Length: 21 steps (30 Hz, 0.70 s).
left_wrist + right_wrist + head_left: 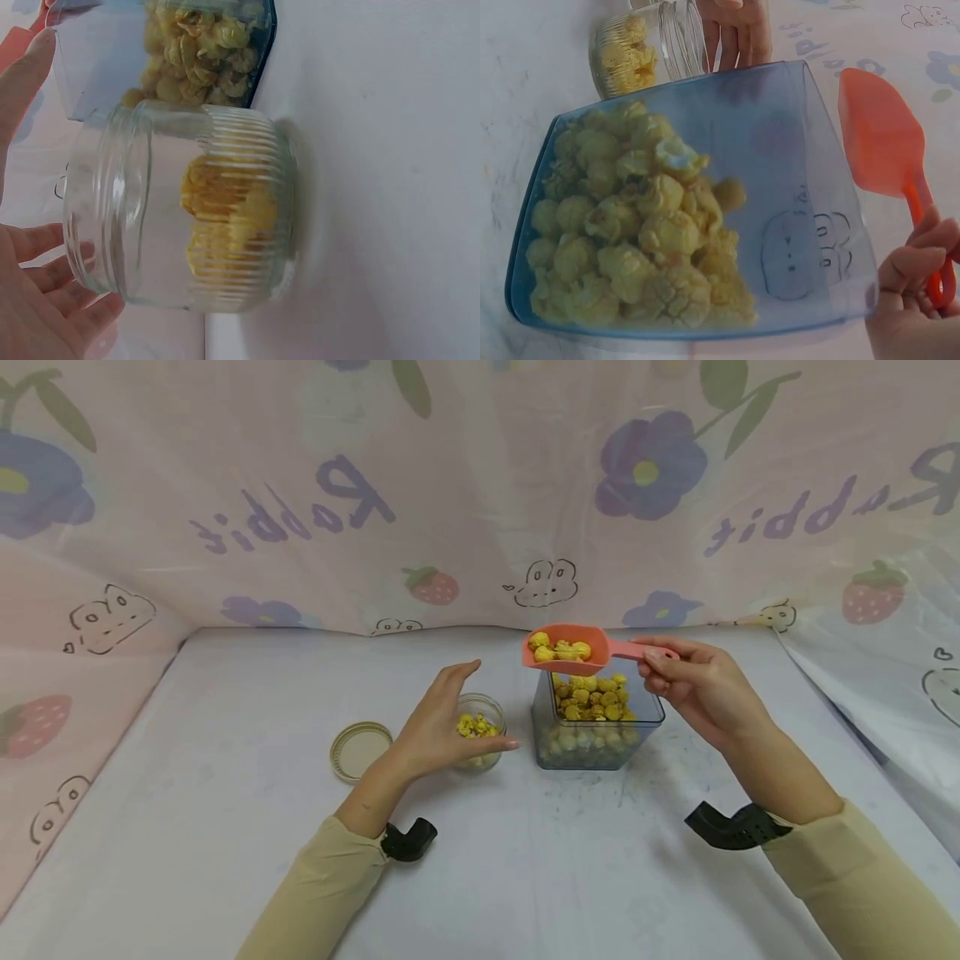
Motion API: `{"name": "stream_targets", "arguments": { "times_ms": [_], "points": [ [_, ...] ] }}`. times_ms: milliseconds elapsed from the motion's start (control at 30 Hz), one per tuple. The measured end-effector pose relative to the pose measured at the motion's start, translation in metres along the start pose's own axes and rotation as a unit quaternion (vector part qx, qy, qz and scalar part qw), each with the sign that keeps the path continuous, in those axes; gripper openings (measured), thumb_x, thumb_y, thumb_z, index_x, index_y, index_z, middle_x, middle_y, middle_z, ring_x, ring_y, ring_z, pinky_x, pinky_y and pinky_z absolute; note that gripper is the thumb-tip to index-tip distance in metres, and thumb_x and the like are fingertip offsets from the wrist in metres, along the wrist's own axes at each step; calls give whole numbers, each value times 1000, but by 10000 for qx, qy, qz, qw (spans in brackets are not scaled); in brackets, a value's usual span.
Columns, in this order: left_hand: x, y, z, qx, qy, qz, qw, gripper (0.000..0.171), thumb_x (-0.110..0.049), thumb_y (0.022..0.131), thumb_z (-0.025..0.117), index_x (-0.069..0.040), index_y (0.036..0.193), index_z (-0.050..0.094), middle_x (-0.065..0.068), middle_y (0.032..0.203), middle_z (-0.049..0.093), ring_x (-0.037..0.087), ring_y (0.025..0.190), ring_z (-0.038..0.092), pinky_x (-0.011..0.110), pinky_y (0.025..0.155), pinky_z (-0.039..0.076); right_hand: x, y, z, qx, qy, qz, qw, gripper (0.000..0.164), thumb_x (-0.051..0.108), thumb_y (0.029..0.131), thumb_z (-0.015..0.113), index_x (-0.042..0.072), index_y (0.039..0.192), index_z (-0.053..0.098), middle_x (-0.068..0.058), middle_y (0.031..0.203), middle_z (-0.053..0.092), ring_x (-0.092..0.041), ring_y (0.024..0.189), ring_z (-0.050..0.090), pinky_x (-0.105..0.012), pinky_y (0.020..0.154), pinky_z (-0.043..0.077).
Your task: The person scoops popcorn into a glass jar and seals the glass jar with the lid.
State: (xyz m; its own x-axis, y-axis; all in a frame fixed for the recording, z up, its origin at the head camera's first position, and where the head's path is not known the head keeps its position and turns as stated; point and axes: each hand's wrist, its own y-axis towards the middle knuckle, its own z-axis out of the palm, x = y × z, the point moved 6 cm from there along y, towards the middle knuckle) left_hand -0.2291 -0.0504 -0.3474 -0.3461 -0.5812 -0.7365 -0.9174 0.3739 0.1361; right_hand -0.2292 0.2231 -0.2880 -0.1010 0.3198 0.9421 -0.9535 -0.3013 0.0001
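My right hand [701, 689] grips the handle of a coral-red scoop [600, 647], raised over the back part of a bluish see-through bin [780, 150]. Several yellow popcorn pieces [562, 651] lie in the scoop. The bin, lidless, holds a heap of popcorn [630, 225]. To its left stands a ribbed glass jar [133, 210] with some popcorn [232, 217] at the bottom. Around the jar my left hand [435, 735] spreads, thumb on the near side and fingers beyond it; contact with the glass cannot be made out.
A round gold-rimmed lid [361, 752] lies on the white table [187, 827], left of the jar and partly behind the left hand. A printed curtain [465, 510] hangs along the table's back and sides. Each wrist wears a black mount [408, 841].
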Motion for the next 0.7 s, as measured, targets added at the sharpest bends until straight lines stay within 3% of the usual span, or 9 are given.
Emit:
{"name": "stream_targets", "arguments": {
  "times_ms": [700],
  "points": [
    [14,-11,-6,8,20,66,10000,101,-39,65,88,-9,146,35,8,146,38,26,137,36,45,113,33,-5,12,25,144,-387,135,9991,20,4,97,52,5,105,70,-3,80,66,-11,66,53,-19,60,47]
  ]
}}
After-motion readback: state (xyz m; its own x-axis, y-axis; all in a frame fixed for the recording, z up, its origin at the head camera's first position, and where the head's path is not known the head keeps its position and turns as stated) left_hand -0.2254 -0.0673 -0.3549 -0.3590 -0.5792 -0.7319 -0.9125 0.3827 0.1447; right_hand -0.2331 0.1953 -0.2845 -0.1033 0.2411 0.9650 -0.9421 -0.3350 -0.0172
